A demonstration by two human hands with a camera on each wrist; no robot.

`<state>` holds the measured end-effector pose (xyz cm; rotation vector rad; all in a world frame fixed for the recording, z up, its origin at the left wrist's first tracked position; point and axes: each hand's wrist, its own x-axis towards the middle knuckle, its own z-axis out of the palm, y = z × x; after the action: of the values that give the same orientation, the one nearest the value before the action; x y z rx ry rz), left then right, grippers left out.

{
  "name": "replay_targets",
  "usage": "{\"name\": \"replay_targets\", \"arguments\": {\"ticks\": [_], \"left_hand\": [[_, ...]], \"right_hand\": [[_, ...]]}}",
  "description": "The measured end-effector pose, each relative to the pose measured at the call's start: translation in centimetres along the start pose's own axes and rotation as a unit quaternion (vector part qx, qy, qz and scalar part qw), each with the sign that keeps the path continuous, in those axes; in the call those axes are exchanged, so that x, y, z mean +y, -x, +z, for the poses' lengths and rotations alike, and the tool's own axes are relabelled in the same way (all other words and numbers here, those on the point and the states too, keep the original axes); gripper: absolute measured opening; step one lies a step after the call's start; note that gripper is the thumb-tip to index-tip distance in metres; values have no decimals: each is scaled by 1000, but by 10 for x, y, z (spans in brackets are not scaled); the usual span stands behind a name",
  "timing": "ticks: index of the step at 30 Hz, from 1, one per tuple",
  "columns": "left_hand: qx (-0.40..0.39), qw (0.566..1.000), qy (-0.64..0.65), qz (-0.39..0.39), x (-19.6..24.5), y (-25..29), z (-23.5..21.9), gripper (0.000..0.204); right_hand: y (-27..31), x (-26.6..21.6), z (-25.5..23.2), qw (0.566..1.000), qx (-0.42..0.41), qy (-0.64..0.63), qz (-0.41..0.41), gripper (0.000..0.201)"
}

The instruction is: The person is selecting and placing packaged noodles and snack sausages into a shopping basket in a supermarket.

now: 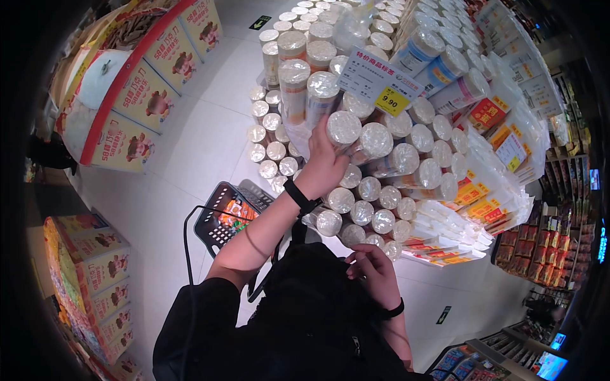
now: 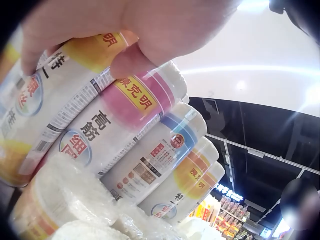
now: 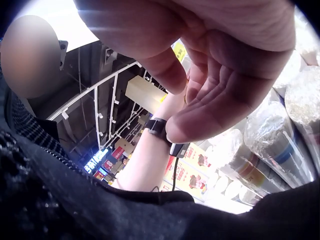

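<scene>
In the stacked display straight ahead of the left hand (image 1: 324,166): one wrapped noodle roll (image 1: 348,131), lying on its side among its neighbours, fingers curled round its end. Just above that hand, price sign (image 1: 380,81). Right hand (image 1: 375,272): near the chest, fingers loosely bent, holding nothing. Below the left forearm, shopping basket (image 1: 219,216) on the floor.

1. Left hand (image 1: 323,166): bare; black band at the wrist carrying a small dark camera unit.
2. Left forearm: bare; a thin black cable runs along it from the band towards the shoulder.
3. Right hand (image 1: 376,273): bare; black band at the wrist.
4. Sleeves: black, pushed up above the elbow on the left arm.
5. Torso: black knit garment, coarse weave visible in the right wrist view.
</scene>
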<state>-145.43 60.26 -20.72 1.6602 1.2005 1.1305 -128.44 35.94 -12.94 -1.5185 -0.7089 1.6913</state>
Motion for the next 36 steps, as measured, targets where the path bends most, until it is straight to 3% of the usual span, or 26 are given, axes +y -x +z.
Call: {"name": "replay_targets", "arguments": {"ticks": [9, 14, 17, 23, 27, 30, 33, 36], "left_hand": [[31, 999, -15, -3, -7, 4, -26, 92], [154, 988, -13, -22, -28, -21, -61, 87], [179, 981, -67, -13, -40, -50, -86, 91], [78, 997, -10, 8, -100, -102, -101, 93], [17, 998, 52, -30, -93, -111, -105, 81], [34, 998, 54, -8, -87, -108, -108, 70], [76, 995, 66, -26, -81, -96, -109, 70], [69, 992, 57, -83, -75, -85, -123, 65]], "right_hand": [[2, 3, -4, 1000, 0, 6, -12, 28], [7, 0, -5, 1000, 15, 5, -11, 27], [7, 3, -6, 1000, 15, -8, -12, 27], [10, 2, -5, 1000, 16, -4, -11, 26], [10, 5, -5, 1000, 18, 5, -14, 26], [12, 7, -4, 999, 22, 10, -21, 26], [13, 6, -4, 999, 27, 10, -15, 26], [13, 9, -6, 999, 36, 10, -11, 25]]}}
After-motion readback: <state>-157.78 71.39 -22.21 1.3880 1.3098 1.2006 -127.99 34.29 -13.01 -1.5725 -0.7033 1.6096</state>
